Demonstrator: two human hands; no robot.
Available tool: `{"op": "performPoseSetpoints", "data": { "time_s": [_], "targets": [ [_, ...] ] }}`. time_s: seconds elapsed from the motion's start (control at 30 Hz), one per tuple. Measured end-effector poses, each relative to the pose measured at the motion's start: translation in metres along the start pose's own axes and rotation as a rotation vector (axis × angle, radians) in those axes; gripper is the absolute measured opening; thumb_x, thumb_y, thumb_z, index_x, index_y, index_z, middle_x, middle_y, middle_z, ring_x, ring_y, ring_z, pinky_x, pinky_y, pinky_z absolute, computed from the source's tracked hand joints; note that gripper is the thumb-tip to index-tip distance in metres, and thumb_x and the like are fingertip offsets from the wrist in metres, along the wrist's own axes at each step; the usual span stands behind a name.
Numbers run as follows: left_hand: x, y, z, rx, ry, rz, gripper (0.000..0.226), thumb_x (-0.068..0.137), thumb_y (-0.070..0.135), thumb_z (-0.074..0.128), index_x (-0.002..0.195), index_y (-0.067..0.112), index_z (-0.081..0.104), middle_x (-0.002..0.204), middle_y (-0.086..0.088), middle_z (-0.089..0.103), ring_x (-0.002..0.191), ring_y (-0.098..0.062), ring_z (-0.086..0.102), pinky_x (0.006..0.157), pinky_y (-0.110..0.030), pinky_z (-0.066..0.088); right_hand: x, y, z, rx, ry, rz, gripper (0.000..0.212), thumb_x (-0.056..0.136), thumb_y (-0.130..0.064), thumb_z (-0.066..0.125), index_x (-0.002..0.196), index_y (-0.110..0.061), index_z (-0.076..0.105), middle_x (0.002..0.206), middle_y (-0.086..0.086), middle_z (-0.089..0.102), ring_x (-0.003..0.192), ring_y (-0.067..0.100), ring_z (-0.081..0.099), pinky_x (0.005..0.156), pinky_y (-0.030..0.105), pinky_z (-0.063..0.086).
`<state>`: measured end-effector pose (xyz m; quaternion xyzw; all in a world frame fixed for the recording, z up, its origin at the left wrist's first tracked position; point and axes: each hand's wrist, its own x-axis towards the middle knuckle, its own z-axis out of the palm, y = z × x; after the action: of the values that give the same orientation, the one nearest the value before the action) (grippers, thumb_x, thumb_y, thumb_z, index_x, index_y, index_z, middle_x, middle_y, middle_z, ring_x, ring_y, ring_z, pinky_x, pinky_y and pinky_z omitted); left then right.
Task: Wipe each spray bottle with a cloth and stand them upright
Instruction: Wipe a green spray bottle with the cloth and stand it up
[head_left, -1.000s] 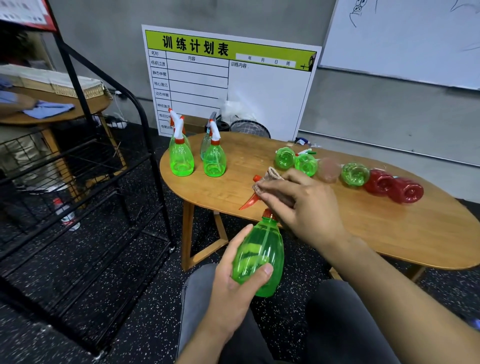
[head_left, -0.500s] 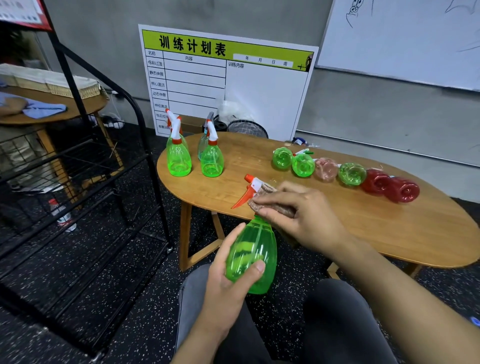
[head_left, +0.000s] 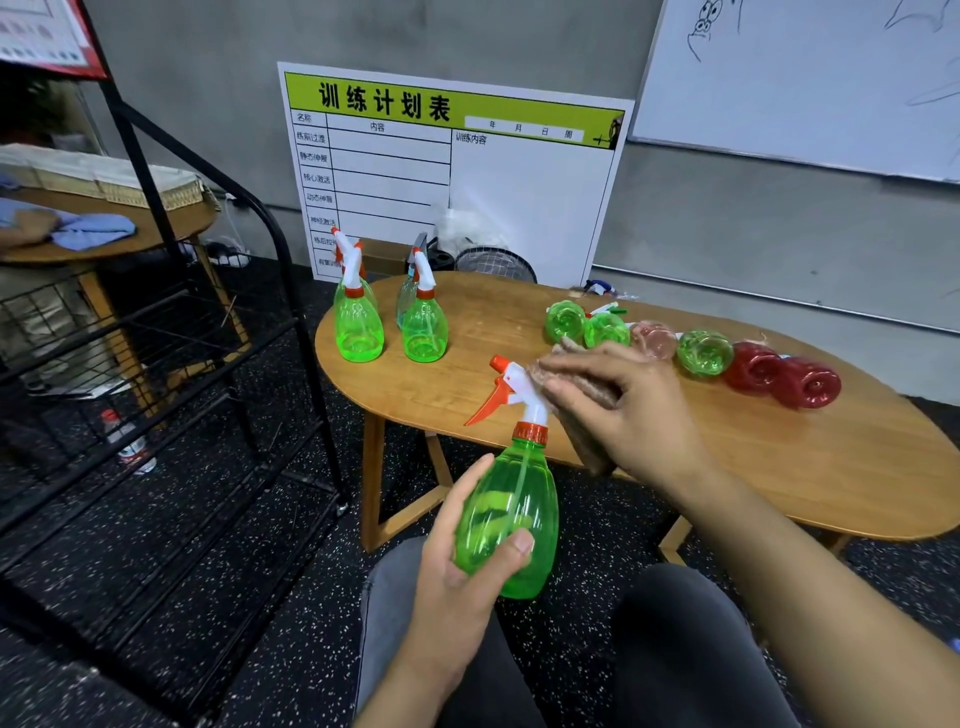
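A person's left hand (head_left: 457, 561) grips the belly of a translucent green plastic spray bottle (head_left: 511, 512) with a white-and-orange trigger head, thumb across its front and fingers curled behind, holding it nearly upright above the lap, just in front of the oval wooden table (head_left: 779, 467). The right hand (head_left: 631, 410) pinches a brown woven cloth (head_left: 587, 400) and presses it against the back of the bottle's white head, at the table's near edge. A second ago the cloth covered most of the head; now the nozzle and orange trigger stand exposed, the cloth having slid to the head's right side, and the bottle has risen slightly. At the table's left end, upright green spray bottles (head_left: 358, 322) stand near each other. Along the table's far side lies a row of bottles on their sides (head_left: 704, 353), green, pink and red, touching one another. A black metal rack (head_left: 156, 364) stands left of the table.
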<state>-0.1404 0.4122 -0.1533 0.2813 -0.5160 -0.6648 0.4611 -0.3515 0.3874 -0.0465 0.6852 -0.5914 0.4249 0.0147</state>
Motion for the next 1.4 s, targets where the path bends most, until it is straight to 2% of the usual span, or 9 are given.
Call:
{"op": "performPoseSetpoints", "data": {
  "time_s": [0.1,0.27,0.47,0.6,0.77,0.97,1.17,1.3,1.4],
  "targets": [
    [0.000,0.001,0.000,0.001,-0.005,0.006,0.071,0.083,0.010,0.075,0.148,0.029,0.054,0.126,0.001,0.076,0.115,-0.022,0.073,0.089,-0.031,0.060,0.017,-0.003,0.002,0.160,0.055,0.091,0.032,0.089,-0.045,0.073,0.119,-0.035,0.075,0.111,-0.019,0.071,0.100,-0.006,0.066,0.087,0.015,0.054],
    [-0.001,0.001,-0.001,-0.013,-0.002,0.003,0.073,0.082,0.010,0.077,0.148,0.030,0.055,0.129,0.001,0.075,0.117,-0.022,0.073,0.089,-0.031,0.060,0.027,-0.007,0.020,0.150,-0.039,0.132,0.030,0.092,-0.035,0.077,0.122,-0.030,0.076,0.121,-0.009,0.074,0.110,-0.004,0.067,0.102,0.024,0.052],
    [0.001,-0.001,-0.004,-0.050,0.057,0.001,0.071,0.082,0.012,0.078,0.146,0.032,0.057,0.129,-0.001,0.075,0.117,-0.022,0.073,0.087,-0.031,0.061,0.018,-0.005,0.014,0.032,-0.190,0.238,0.029,0.092,-0.045,0.073,0.116,-0.029,0.079,0.109,-0.014,0.077,0.082,-0.015,0.066,0.081,0.019,0.057],
    [0.003,0.000,-0.005,-0.039,0.077,0.010,0.069,0.082,0.012,0.078,0.145,0.033,0.058,0.129,-0.001,0.074,0.117,-0.023,0.073,0.089,-0.034,0.061,0.023,0.003,-0.017,-0.085,-0.421,0.294,0.021,0.090,-0.047,0.073,0.106,-0.035,0.078,0.078,-0.030,0.066,0.061,-0.018,0.059,0.052,0.006,0.040],
    [-0.002,0.002,0.002,-0.011,-0.004,0.012,0.070,0.081,0.009,0.075,0.145,0.030,0.055,0.123,0.000,0.077,0.112,-0.021,0.074,0.086,-0.029,0.061,0.025,-0.007,-0.010,0.052,-0.068,0.183,0.022,0.092,-0.041,0.076,0.112,-0.031,0.079,0.098,-0.022,0.073,0.084,-0.015,0.065,0.071,0.004,0.044],
    [-0.002,0.000,-0.001,-0.027,0.033,-0.001,0.070,0.083,0.012,0.077,0.147,0.031,0.056,0.130,-0.003,0.074,0.118,-0.024,0.072,0.090,-0.033,0.060,0.012,-0.010,0.015,0.029,-0.122,0.190,0.034,0.090,-0.043,0.075,0.121,-0.028,0.077,0.116,-0.013,0.074,0.099,-0.003,0.067,0.094,0.024,0.055],
    [-0.001,-0.003,-0.001,-0.031,0.061,-0.015,0.070,0.082,0.012,0.077,0.146,0.033,0.056,0.127,-0.003,0.075,0.116,-0.025,0.073,0.094,-0.040,0.062,0.020,0.004,-0.021,-0.148,-0.454,0.280,0.030,0.087,-0.047,0.077,0.114,-0.034,0.078,0.097,-0.027,0.066,0.069,-0.018,0.059,0.062,0.002,0.041],
    [-0.001,0.001,0.002,0.007,0.020,-0.001,0.072,0.080,0.009,0.076,0.146,0.028,0.055,0.122,0.002,0.077,0.111,-0.020,0.075,0.084,-0.028,0.061,0.020,-0.003,-0.022,-0.109,-0.124,0.156,0.031,0.089,-0.049,0.076,0.115,-0.034,0.079,0.111,-0.015,0.076,0.091,-0.005,0.067,0.083,0.026,0.055],
    [-0.004,0.003,0.006,0.037,0.005,0.004,0.073,0.079,0.007,0.076,0.146,0.025,0.054,0.117,0.007,0.079,0.107,-0.014,0.076,0.082,-0.024,0.060,0.019,-0.021,-0.006,-0.068,0.039,0.046,0.032,0.091,-0.046,0.073,0.120,-0.034,0.077,0.103,-0.008,0.074,0.090,0.006,0.067,0.084,0.033,0.056]
  ]
}}
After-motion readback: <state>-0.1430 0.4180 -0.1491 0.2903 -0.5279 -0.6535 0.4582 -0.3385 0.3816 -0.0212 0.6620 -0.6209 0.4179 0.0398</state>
